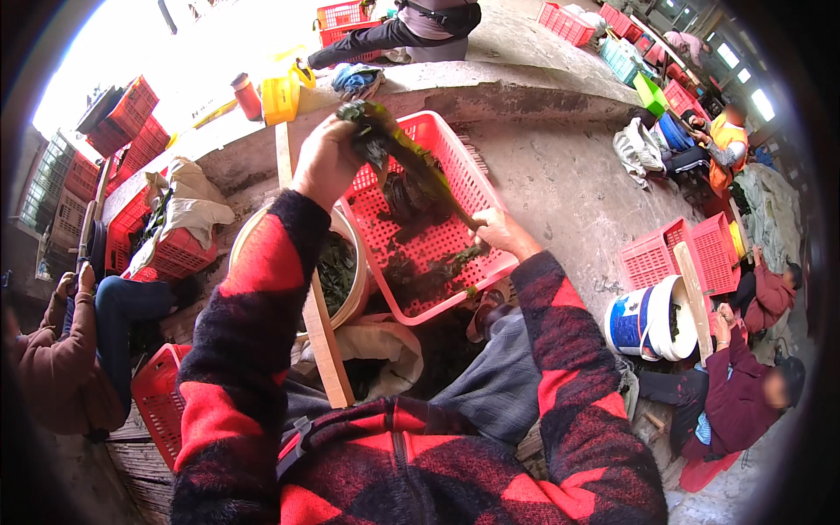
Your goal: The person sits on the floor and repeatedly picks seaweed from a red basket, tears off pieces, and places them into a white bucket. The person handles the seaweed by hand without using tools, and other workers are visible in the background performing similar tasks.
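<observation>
A long, dark green strip of seaweed (430, 172), probably kelp, stretches between my two hands. My left hand (325, 161) is raised at the upper left and grips its bunched, leafy end. Lower and to the right, my right hand (502, 233) pinches the narrow end. Beneath the strip stands a red perforated plastic basket (474, 180) with some dark seaweed pieces (420, 279) on its bottom. Left of the basket is a pale round bucket (360, 279) holding more dark green leaves (336, 272). A narrow wooden board (327, 354) lies across the bucket, under my left forearm.
A low concrete ledge (525, 95) runs beyond the basket, with a yellow container (280, 98), a red bottle (247, 96) and a blue cloth bundle (356, 79) near it. Several people sit around, some beside red baskets (656, 252). A white-and-blue bucket (630, 321) stands at right.
</observation>
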Demonstrator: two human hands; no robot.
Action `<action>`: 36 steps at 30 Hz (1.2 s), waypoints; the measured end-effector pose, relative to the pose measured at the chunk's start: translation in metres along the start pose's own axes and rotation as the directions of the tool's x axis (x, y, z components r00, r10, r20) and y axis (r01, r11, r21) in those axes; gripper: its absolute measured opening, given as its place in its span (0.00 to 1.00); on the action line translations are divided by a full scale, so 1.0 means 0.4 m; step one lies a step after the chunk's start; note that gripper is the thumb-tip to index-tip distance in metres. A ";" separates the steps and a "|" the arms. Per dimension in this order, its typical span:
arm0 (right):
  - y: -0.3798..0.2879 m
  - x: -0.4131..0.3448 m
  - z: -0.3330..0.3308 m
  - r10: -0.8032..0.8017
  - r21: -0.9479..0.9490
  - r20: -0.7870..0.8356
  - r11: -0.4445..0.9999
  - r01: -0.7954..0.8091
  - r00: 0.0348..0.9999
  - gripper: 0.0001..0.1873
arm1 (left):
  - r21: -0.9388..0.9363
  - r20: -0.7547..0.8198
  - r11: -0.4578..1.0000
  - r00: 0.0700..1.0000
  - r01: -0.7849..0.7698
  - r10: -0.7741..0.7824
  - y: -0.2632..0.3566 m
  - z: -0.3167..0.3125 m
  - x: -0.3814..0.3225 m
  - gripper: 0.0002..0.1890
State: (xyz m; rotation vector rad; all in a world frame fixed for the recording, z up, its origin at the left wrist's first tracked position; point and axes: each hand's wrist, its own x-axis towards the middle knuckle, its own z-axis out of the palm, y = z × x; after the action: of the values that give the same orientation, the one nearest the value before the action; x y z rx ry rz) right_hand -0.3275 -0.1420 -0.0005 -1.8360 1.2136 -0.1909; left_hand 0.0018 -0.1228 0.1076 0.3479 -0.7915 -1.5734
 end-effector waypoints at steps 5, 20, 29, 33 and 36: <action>0.015 -0.001 0.008 0.032 0.011 0.001 0.999 -0.032 0.999 0.06 | -0.153 -0.023 0.975 0.985 0.163 -0.169 0.025 0.003 0.017 0.10; -0.199 -0.005 0.077 -0.341 0.503 -0.254 0.753 0.425 0.905 0.10 | 0.005 -0.136 0.969 0.960 0.248 -0.245 -0.102 0.090 0.024 0.14; -0.067 -0.044 -0.045 -0.154 0.784 -0.176 0.575 0.233 0.972 0.06 | 0.074 -0.263 0.961 0.935 0.265 -0.237 -0.027 0.000 0.043 0.11; -0.030 -0.067 -0.096 -0.097 0.841 -0.244 0.475 0.260 0.965 0.04 | 0.276 -0.201 0.912 0.946 0.304 -0.254 -0.021 -0.035 0.029 0.08; 0.006 -0.074 -0.118 0.009 0.836 -0.397 0.415 0.358 0.918 0.05 | 0.557 -0.338 0.753 0.924 0.349 -0.178 -0.024 -0.057 0.001 0.06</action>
State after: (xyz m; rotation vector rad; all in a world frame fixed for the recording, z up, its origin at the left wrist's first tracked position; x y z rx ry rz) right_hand -0.3705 -0.1465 0.0350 -0.9271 0.8154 -1.1260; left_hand 0.0090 -0.1300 0.0850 1.1739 -1.0625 -1.4481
